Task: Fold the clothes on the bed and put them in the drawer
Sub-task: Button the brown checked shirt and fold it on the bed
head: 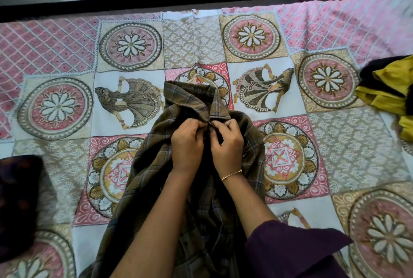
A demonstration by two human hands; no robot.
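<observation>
While one plaid shirt [156,188] lies flat, left hand [186,143] and right hand [226,146] pinch it

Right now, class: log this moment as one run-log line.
stage: preparing shirt | left hand: pinches plaid shirt below collar | right hand: pinches same placket | yellow garment: waiting on bedspread

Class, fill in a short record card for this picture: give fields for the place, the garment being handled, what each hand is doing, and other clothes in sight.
Place: a bed covered by a patterned bedspread
Garment in hand: brown checked shirt, collar away from the person, lying unfolded
Left hand: pinches the shirt front just below the collar
Right hand: pinches the shirt front beside the left hand; gold bangle on the wrist
Other clothes: yellow and dark garments heaped at the right edge; dark patterned fabric at the left edge
Drawer: not in view
</observation>
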